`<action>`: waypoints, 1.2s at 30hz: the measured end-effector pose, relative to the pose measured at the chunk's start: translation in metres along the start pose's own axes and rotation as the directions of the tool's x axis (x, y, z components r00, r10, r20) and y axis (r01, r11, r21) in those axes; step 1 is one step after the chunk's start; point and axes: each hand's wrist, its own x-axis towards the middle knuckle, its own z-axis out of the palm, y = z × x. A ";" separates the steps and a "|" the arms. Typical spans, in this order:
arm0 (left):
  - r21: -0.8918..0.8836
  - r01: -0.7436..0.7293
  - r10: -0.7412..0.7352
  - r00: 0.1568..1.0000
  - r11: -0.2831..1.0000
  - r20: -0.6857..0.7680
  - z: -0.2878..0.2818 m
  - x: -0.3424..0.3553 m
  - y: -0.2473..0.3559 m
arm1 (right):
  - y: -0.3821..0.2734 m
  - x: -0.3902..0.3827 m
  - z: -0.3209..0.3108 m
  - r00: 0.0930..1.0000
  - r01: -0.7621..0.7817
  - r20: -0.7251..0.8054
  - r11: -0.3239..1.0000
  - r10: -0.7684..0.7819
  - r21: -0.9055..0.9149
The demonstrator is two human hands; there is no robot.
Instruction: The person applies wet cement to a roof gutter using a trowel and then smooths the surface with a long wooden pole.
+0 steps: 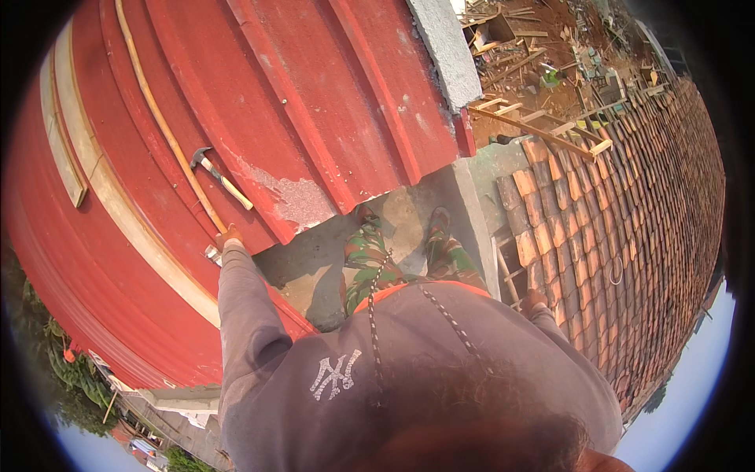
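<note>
My left hand point(228, 235) is closed around the lower end of a long, thin wooden pole point(161, 118), which lies along the red ribbed roof sheets point(314, 94). A small pale object point(212, 254) shows just beside that hand, too little of it to name. Up the roof from there rests a claw hammer point(222, 178) with a dark head and light handle. On the other side, my right hand point(533, 301) hangs by the edge of the clay tiles, near a wooden ladder point(507, 271); its fingers are mostly hidden.
Two pale boards point(118, 197) point(63, 141) lie on the red roof at left. My feet stand in a concrete gutter point(314, 271) between the red sheets and the clay-tile roof point(605, 259). A wooden frame point(550, 134) juts over the far edge, above debris-covered ground point(543, 47).
</note>
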 end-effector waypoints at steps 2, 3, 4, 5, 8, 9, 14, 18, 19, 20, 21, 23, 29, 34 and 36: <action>0.026 -0.063 0.059 0.989 0.998 0.139 0.010 0.048 0.001 | -0.009 -0.032 0.013 0.992 0.109 0.115 0.829 -0.054 -0.548; 0.127 -0.067 0.055 0.993 0.990 0.100 -0.002 0.083 0.006 | -0.032 -0.042 0.036 0.952 0.301 0.255 0.362 -0.171 -0.882; 0.037 0.062 -0.059 0.997 0.997 -0.058 -0.020 0.089 0.032 | -0.080 -0.056 0.049 0.901 0.395 0.335 0.199 -0.276 -0.897; -0.033 0.206 -0.208 0.973 0.978 -0.104 -0.002 0.060 0.046 | -0.072 -0.071 0.035 0.964 0.245 0.186 0.358 -0.192 -0.901; 0.129 0.189 -0.162 0.968 0.974 -0.193 -0.010 0.039 0.058 | -0.062 -0.092 0.033 0.995 -0.083 -0.082 0.889 0.052 -0.450; 0.163 0.166 -0.146 0.981 0.973 -0.129 -0.014 0.053 0.047 | -0.066 -0.082 0.024 0.987 -0.100 -0.154 0.930 0.047 -0.354; 0.105 0.030 -0.018 0.993 0.994 -0.115 0.005 0.074 0.019 | -0.090 -0.068 0.020 0.967 -0.066 -0.254 0.956 -0.008 -0.284; -0.006 -0.271 0.269 0.959 0.963 -0.089 -0.001 0.058 0.005 | -0.157 -0.075 0.054 0.941 -0.029 -0.316 0.961 0.119 0.275; -0.060 -0.378 0.372 0.924 0.924 -0.090 -0.013 0.050 0.004 | -0.204 -0.085 0.066 0.963 0.059 -0.268 0.937 0.038 0.345; -0.225 -0.347 0.348 0.937 0.911 -0.035 -0.016 0.011 0.014 | -0.247 -0.107 0.062 0.967 0.139 -0.251 0.907 -0.038 0.397; -0.363 -0.300 0.342 0.938 0.882 0.055 -0.019 -0.041 0.031 | -0.243 -0.103 0.079 0.950 0.267 -0.261 0.881 -0.172 0.391; -0.566 -0.278 0.408 0.906 0.776 0.113 -0.045 -0.120 0.057 | -0.317 -0.142 0.086 0.866 0.493 -0.230 0.832 -0.443 0.253; -0.912 0.045 0.659 0.677 0.408 0.329 -0.060 -0.312 0.162 | -0.467 -0.235 0.114 0.393 0.836 0.153 0.422 -0.907 0.352; -0.954 0.036 0.838 0.470 0.297 0.278 -0.053 -0.469 0.243 | -0.503 -0.233 0.085 0.406 0.863 0.178 0.440 -0.896 0.249; -0.954 -0.067 0.908 0.331 0.292 0.255 -0.050 -0.505 0.242 | -0.485 -0.224 0.032 0.534 0.744 0.228 0.581 -0.814 0.330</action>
